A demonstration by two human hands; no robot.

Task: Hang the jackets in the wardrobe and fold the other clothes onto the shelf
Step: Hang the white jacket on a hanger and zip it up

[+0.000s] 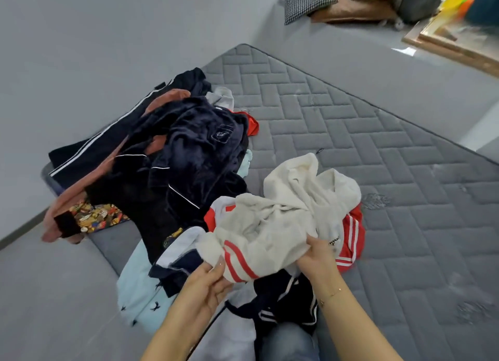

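Note:
A cream-white fleece garment point(291, 212) with red stripes at its cuff lies bunched on the grey quilted mattress point(378, 150). My left hand point(208, 282) grips its striped cuff end. My right hand point(318, 255) holds its lower edge on the other side. A red garment with white stripes point(351, 236) lies under it. To the left sits a heap: a dark navy velvet jacket with white piping point(189, 155), a rust-brown garment point(89, 198), a light blue piece with dark bird prints point(140, 296) and a navy striped piece point(283, 301). No wardrobe or shelf is in view.
The mattress lies on a grey floor point(81, 50), with its corner at the far middle. Checked cushions point(307, 1) and a pile of bags stand at the back right. A wooden-framed picture point(445, 36) leans at the far right. My knee in jeans point(289, 341) shows at the bottom.

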